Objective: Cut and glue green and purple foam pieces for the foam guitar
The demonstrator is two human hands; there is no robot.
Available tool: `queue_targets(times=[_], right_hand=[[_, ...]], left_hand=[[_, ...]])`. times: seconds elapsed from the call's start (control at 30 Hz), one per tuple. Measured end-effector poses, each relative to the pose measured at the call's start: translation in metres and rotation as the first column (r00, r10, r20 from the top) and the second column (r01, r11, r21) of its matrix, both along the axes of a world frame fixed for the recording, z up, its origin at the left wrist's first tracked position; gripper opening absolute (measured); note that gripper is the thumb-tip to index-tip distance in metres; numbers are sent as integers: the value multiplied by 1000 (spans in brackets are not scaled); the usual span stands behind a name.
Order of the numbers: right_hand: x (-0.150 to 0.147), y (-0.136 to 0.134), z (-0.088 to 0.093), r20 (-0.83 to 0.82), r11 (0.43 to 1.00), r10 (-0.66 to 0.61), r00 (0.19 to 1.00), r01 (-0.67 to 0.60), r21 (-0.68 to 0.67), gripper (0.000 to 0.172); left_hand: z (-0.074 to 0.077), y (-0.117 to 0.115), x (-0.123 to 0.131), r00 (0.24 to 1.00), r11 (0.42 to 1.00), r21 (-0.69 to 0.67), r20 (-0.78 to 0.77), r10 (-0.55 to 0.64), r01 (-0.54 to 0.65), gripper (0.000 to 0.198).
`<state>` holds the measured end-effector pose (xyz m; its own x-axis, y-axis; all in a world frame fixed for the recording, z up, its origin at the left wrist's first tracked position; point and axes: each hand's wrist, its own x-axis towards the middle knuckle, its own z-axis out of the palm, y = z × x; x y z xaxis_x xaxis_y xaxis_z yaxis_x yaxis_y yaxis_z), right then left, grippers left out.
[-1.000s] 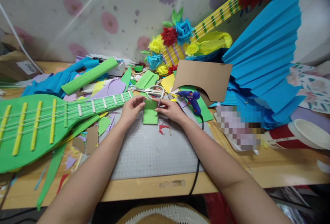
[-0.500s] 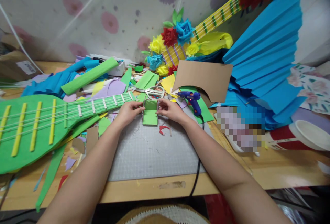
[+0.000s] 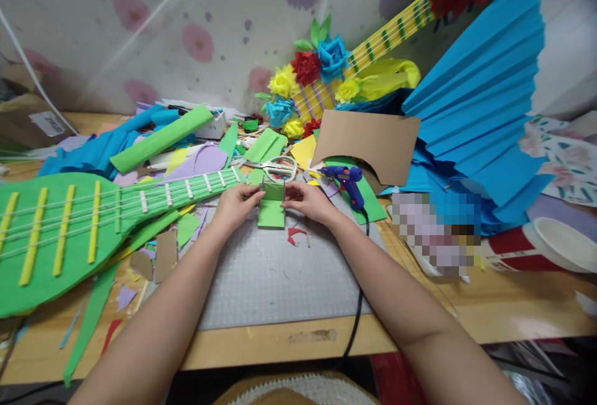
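Observation:
Between my two hands is a small folded piece of green cardboard [image 3: 271,214], with one panel lying toward me and side pieces standing up at its left and right. My left hand [image 3: 239,206] pinches its left side between thumb and fingers. On the opposite side, my right hand [image 3: 308,201] grips the right edge in the same way. Beneath lies a grey cutting mat [image 3: 280,293]. Just beyond my hands are white-handled scissors [image 3: 280,168], and a blue glue gun [image 3: 347,184] rests to the right of my right hand.
A green paper guitar [image 3: 56,231] fills the left side. Red scraps [image 3: 295,234] lie on the mat. Behind stand a brown cardboard sheet [image 3: 368,144], paper flowers [image 3: 305,69] and a pleated blue paper fan [image 3: 485,81]. A black cord [image 3: 359,305] crosses the mat's right side. A paper bucket [image 3: 517,246] lies right.
Both hands keep their hold on the green cardboard piece. My fingers shift only slightly against its sides; everything else stays in place apart from a small camera movement.

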<state>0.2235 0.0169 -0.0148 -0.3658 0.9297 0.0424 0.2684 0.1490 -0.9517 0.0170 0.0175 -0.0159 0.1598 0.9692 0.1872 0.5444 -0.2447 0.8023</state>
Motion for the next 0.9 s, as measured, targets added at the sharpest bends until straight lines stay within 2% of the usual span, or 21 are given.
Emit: queue_targets(times=[0.2,0.37,0.5,0.57,0.77,0.9], right_hand=[[3,0,0,3,998,44,999,-44,-43,29],[6,2,-1,-52,995,22,998,-27,-101,49],[7,4,0,-38,995,65,997,-68,-76,30],[9,5,1,-12,995,75,997,-75,-69,27],[15,6,1,21,984,141,990,-138,-111,46],[21,7,3,98,985,161,982,-153,-78,52]], left_hand=[[2,-3,3,1000,999,29,-17,16,-15,30],[6,-6,4,996,999,32,-94,4,-1,31],[10,-10,8,986,999,54,-168,10,-1,31],[10,-12,10,981,998,65,-194,23,-11,32],[12,-17,15,973,997,80,-229,40,-22,32],[11,-18,16,975,996,81,-215,53,-37,33]])
